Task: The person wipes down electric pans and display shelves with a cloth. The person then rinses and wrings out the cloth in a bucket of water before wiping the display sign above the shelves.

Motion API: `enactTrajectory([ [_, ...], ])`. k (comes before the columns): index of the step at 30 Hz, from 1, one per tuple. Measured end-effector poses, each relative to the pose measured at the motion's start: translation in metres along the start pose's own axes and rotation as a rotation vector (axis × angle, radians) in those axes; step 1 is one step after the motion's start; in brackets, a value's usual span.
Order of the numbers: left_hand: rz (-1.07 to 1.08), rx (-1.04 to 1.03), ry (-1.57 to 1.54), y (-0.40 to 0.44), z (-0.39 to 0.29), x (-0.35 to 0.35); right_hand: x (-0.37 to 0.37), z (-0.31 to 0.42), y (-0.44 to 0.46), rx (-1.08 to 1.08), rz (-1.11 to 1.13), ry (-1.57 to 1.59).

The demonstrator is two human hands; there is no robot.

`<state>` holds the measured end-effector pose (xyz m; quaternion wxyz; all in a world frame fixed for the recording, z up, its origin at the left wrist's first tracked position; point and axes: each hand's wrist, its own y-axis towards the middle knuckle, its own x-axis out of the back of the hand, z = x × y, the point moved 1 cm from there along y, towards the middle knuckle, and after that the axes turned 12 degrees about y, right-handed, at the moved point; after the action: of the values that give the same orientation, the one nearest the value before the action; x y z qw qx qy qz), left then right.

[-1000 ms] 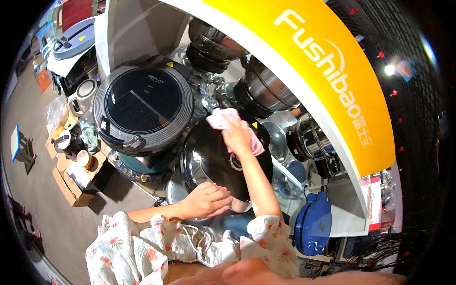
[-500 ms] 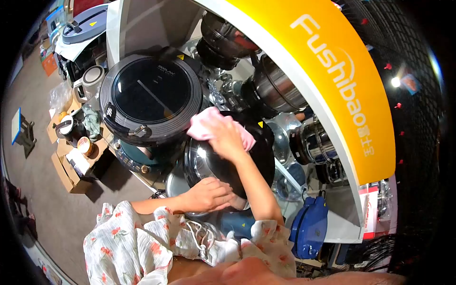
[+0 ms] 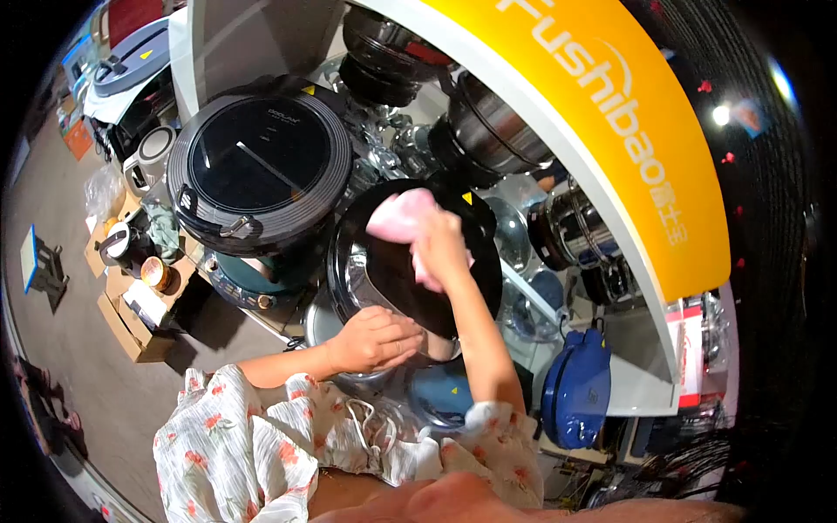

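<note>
In the head view, we see the person's right hand (image 3: 443,247) closed around a pink cloth (image 3: 403,216) on the black lid (image 3: 381,272), between its centre and 12 o'clock, while the left hand (image 3: 375,338) curls loosely at the 7 o'clock rim, though whether it grips we cannot tell. From that lid, we read "Fushibao" and Chinese characters on the yellow arch (image 3: 615,105) at 2 o'clock; lettering on the grey-ringed lid (image 3: 261,161), at 10 o'clock, is too small for us.

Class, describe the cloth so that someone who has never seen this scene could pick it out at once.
Find the big yellow Fushibao sign, then look left and down to the glossy black lid. Over it, the right hand holds the pink cloth. Its soft, crumpled pink folds set it apart from the hard, dark surface beneath.
</note>
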<state>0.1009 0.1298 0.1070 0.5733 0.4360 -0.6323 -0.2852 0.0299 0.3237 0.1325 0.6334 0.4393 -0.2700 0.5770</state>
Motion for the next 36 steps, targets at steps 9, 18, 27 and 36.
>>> enactTrajectory([
  [9, -0.019, 0.018, 0.015, 0.001, -0.003, -0.004, 0.002, 0.025, -0.053, 0.324, 0.118, 0.030],
  [18, 0.032, 0.010, 0.010, 0.001, -0.004, -0.003, 0.066, -0.055, -0.097, 0.184, 0.238, 0.133],
  [27, 0.016, 0.049, -0.015, 0.003, -0.008, -0.002, 0.039, -0.056, -0.004, -0.208, -0.096, -0.208],
  [36, 0.001, 0.057, -0.015, 0.003, -0.009, -0.001, 0.096, -0.104, -0.032, -0.685, -0.273, -0.398],
])
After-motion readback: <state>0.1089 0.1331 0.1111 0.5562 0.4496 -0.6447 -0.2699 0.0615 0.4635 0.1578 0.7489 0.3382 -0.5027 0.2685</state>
